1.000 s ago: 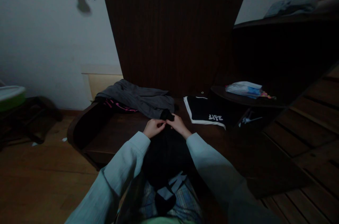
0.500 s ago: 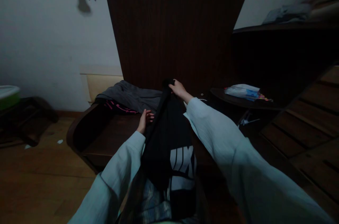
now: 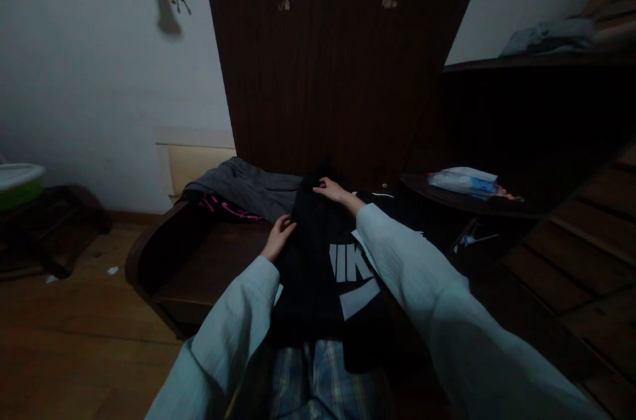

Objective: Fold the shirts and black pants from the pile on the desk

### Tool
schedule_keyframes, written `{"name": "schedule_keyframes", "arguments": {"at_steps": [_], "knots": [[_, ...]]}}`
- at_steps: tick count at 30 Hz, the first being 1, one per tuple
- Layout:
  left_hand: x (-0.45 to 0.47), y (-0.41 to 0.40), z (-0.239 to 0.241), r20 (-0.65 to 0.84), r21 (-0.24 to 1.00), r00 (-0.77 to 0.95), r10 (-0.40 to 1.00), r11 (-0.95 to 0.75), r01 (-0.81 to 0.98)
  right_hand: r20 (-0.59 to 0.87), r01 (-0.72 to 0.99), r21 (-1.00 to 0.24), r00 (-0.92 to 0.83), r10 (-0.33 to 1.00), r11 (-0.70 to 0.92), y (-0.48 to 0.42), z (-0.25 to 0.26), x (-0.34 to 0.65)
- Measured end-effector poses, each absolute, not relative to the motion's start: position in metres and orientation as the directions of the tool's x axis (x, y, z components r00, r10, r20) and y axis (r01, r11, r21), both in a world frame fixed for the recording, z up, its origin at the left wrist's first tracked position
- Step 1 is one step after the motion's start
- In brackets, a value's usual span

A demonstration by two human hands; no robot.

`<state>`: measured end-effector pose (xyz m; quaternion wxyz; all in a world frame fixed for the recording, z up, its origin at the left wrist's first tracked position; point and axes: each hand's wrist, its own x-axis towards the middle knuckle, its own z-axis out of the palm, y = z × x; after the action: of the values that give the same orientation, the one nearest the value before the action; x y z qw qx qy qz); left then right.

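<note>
A black top (image 3: 313, 281) with large white lettering is spread over the dark wooden bench and toward my lap. My right hand (image 3: 335, 191) pinches its dark fabric near the far end. At the top's left edge, my left hand (image 3: 279, 238) has its fingers bent against the cloth, with the thumb side up; they appear to grip the edge. Left of the top lies a grey garment (image 3: 238, 183), with a black and pink printed piece (image 3: 226, 208) under it.
The bench (image 3: 199, 267) has a curved arm at its left. A dark wooden panel (image 3: 338, 75) rises behind it. To the right, a plastic packet (image 3: 464, 181) sits on a small rounded shelf (image 3: 422, 188). A green tub (image 3: 22, 188) stands at far left.
The top has come down flatter and its lettering is more spread out. My left hand has gone from open fingers to bent fingers at the cloth's edge. My right hand has lowered slightly.
</note>
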<state>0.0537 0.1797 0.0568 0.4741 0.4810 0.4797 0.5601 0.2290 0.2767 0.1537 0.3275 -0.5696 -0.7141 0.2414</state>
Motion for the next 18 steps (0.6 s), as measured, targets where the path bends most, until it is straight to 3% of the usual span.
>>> {"name": "schedule_keyframes", "arguments": {"at_steps": [7, 11, 14, 16, 18], "knots": [[0.053, 0.182, 0.052, 0.157, 0.987, -0.050, 0.986, -0.156, 0.026, 0.300, 0.733, -0.569, -0.236, 0.924, 0.372, 0.207, 0.115, 0.258], [0.053, 0.182, 0.051, 0.217, 0.974, -0.061, 0.974, -0.213, 0.072, 0.238, 0.661, -0.678, -0.216, 0.947, 0.321, 0.174, 0.100, 0.262], [0.054, 0.182, 0.051, 0.210, 0.976, -0.058, 0.976, -0.206, 0.072, 0.076, 0.554, -0.805, -0.257, 0.963, 0.212, 0.159, 0.093, 0.256], [0.054, 0.181, 0.051, 0.196, 0.978, -0.054, 0.979, -0.192, 0.080, -0.006, 0.540, -0.826, -0.295, 0.955, 0.161, 0.152, 0.089, 0.251], [0.054, 0.179, 0.052, 0.179, 0.982, -0.041, 0.983, -0.176, 0.076, 0.012, 0.556, -0.812, -0.290, 0.957, 0.178, 0.147, 0.084, 0.246]]}}
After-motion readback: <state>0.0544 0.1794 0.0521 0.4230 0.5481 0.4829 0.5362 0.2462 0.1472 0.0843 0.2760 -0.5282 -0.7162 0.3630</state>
